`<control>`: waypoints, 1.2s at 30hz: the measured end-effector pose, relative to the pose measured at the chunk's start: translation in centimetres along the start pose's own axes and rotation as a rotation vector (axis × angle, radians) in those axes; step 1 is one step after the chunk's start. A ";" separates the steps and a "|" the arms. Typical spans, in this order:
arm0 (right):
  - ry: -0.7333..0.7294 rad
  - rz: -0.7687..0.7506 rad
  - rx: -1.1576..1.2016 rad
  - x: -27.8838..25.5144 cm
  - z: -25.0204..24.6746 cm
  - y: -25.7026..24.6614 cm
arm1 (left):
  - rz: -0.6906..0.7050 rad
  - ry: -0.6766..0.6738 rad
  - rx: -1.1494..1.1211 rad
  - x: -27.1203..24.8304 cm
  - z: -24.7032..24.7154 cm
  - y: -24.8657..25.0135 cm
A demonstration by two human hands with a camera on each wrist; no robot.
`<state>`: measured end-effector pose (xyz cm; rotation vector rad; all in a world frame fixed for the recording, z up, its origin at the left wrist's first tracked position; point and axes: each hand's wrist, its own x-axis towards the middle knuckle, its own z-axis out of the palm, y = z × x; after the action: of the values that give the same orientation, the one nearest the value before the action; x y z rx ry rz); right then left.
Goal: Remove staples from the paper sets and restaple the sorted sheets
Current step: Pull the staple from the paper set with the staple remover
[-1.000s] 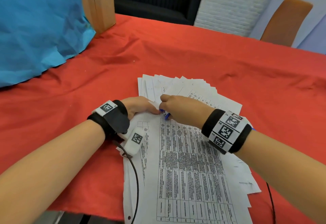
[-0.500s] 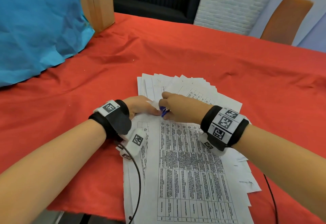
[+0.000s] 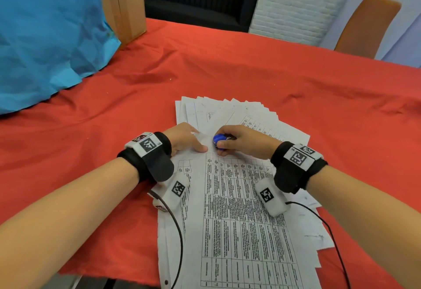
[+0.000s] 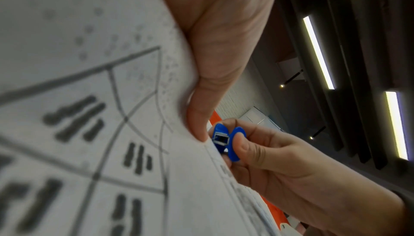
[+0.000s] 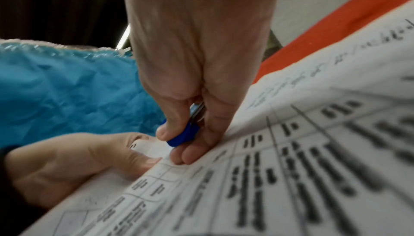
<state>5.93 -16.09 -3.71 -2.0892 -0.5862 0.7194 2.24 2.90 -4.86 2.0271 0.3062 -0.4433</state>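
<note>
Right hand (image 3: 246,144) pinching staple remover (image 3: 219,139), paper stack (image 3: 239,209) corner

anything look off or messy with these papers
Yes: the lower sheets fan out askew beyond the top sheet instead of lying squared, and the top sheet's near end seems to overhang the cloth's edge. No tears or spills show.

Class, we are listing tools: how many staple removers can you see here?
1. The blue staple remover is pinched in the right hand, at the top corner of the front paper set that the left hand holds. Others may lie hidden under the sheets.
</note>
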 end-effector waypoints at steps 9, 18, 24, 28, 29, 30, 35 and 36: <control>0.021 0.010 0.570 -0.2 0.6 1.5 | 0.093 0.127 0.292 -0.9 0.9 1.7; 0.211 -0.181 0.446 -3.1 -2.0 0.6 | 0.411 0.347 0.294 -2.2 -0.7 3.0; 0.251 -0.389 -0.785 -2.7 -0.8 -4.1 | -0.037 -0.276 -1.116 -3.3 2.2 4.3; 0.234 -0.421 -0.875 -2.2 -0.2 -3.3 | -0.175 -0.208 -1.313 -2.7 2.9 3.3; 0.279 -0.395 -0.833 -2.1 -0.8 -3.2 | -0.203 -0.201 -1.313 -2.7 2.8 3.1; 0.307 -0.350 -0.803 -1.9 -1.4 -3.0 | -0.220 -0.177 -1.243 -2.4 2.6 2.8; 0.119 -0.166 -0.932 -1.7 -1.6 -0.8 | -0.001 0.070 -0.306 -0.1 1.6 2.3; 0.094 -0.156 -0.940 -1.6 -1.3 -0.7 | 0.051 0.095 -0.098 0.3 1.4 2.3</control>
<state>5.53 -17.42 -2.10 -2.8502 -1.1767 0.2478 3.16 0.60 -3.76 1.9585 0.3268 -0.2955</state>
